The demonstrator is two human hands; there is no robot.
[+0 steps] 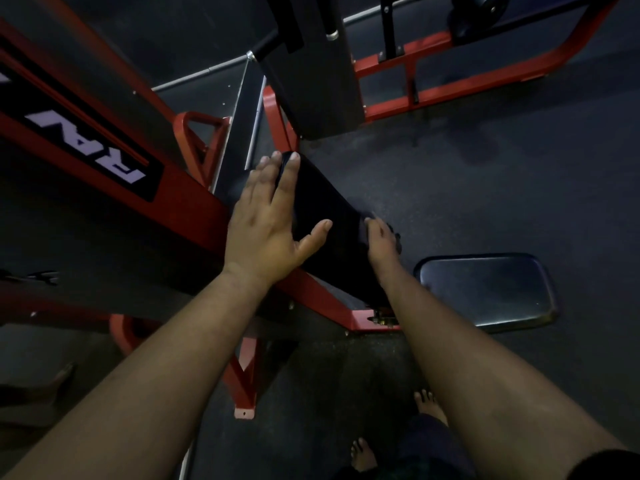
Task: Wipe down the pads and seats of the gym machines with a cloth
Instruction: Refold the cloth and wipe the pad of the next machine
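A long black pad (329, 202) slopes down the red frame of a gym machine at the centre of the head view. My left hand (273, 223) lies flat on the pad's left side, fingers straight and thumb spread across its top. My right hand (381, 240) is at the pad's right edge with its fingers curled downward. A small dark bunch, seemingly the cloth (396, 239), shows under those fingers; dim light hides most of it.
A rectangular black seat pad (485, 289) sits to the right, below my right forearm. A larger black back pad (311, 81) hangs above. The red machine beam (104, 140) crosses the left side and another red frame (450, 84) stands behind. My bare feet (363, 455) stand on dark rubber floor.
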